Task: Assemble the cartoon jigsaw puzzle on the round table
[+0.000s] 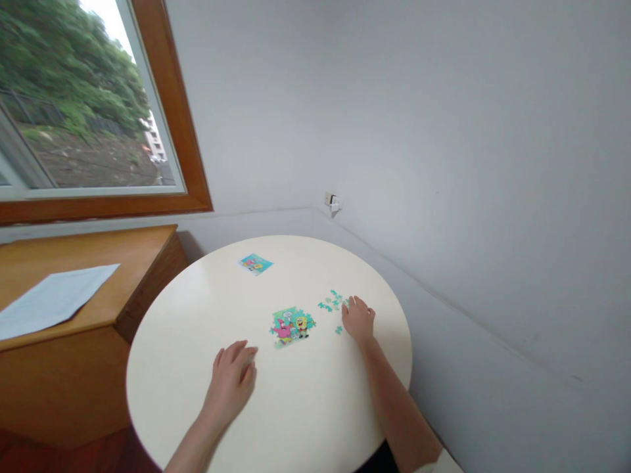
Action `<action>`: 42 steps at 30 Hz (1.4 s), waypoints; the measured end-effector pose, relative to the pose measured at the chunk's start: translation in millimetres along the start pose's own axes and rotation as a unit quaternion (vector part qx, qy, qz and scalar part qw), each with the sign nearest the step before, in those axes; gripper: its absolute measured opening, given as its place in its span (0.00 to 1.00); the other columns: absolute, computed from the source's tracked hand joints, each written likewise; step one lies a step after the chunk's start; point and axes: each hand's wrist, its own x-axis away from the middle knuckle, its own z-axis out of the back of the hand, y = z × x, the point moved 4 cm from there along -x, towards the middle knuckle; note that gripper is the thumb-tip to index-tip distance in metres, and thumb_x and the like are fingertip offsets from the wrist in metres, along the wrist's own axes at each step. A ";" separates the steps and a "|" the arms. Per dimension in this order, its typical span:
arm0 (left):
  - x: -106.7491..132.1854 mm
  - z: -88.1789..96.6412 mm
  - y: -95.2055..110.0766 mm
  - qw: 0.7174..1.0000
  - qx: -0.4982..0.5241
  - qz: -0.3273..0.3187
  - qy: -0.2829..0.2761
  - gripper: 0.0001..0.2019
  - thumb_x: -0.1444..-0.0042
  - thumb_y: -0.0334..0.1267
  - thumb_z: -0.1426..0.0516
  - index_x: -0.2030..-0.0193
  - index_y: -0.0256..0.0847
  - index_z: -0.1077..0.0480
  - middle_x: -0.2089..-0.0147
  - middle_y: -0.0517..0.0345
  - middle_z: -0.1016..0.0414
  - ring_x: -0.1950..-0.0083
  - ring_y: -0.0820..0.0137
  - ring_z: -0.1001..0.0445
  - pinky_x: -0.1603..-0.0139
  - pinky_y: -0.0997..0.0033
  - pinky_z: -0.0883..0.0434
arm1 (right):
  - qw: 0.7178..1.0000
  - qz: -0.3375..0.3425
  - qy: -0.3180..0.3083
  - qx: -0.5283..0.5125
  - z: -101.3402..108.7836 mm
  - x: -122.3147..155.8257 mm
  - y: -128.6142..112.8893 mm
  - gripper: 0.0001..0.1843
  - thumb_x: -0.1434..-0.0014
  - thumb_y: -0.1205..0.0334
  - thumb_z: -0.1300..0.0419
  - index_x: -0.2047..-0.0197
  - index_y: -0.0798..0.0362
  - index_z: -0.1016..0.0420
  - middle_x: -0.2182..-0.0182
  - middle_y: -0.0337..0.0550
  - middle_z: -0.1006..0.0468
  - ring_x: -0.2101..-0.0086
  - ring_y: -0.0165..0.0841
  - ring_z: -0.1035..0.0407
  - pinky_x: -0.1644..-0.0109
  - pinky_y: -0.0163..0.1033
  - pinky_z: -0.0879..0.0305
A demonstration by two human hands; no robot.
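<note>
- The right hand (358,317) is apparently choosing among loose pieces (336,304), at two o'clock from the puzzle (292,326); its grip I cannot tell.
- The left hand (231,378), at eight o'clock, is curving narrowly, contents unclear.
- Picking is probably calling for fine pinching.

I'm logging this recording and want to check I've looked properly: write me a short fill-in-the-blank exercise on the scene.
1. The hand nearest the loose puzzle pieces is the person's ____ one.
2. On the partly assembled puzzle, the square figure at the right is coloured ____.
3. Seen from the person, the picture card lies on the ____ side (near or far) of that puzzle.
4. The tabletop is ____ in outline, without corners.

Missing words: right; yellow; far; round.
</note>
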 end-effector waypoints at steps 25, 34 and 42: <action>-0.1 3.0 4.0 1.000 0.000 0.005 0.001 0.16 0.45 0.34 0.52 0.54 0.43 0.27 0.49 0.48 0.27 0.46 0.59 0.30 0.42 0.44 0.37 | 0.997 -0.020 0.017 -0.071 6.2 -1.9 4.6 0.15 0.39 0.59 0.47 0.53 0.52 0.25 0.50 0.48 0.27 0.50 0.38 0.35 0.47 0.42 0.47; -0.2 2.0 3.3 1.000 0.003 -0.002 0.013 0.15 0.45 0.32 0.51 0.55 0.44 0.27 0.50 0.49 0.27 0.47 0.59 0.30 0.42 0.45 0.37 | 0.996 -0.024 0.002 -0.083 5.8 -2.5 5.7 0.15 0.39 0.58 0.47 0.53 0.52 0.26 0.50 0.47 0.28 0.49 0.39 0.35 0.46 0.43 0.47; -0.3 1.7 2.8 1.000 0.000 -0.005 0.009 0.15 0.45 0.32 0.51 0.55 0.43 0.27 0.50 0.49 0.27 0.46 0.59 0.30 0.42 0.45 0.37 | 0.997 -0.014 0.016 -0.076 5.3 -1.9 5.4 0.14 0.39 0.54 0.45 0.55 0.51 0.26 0.52 0.46 0.27 0.51 0.39 0.35 0.48 0.44 0.48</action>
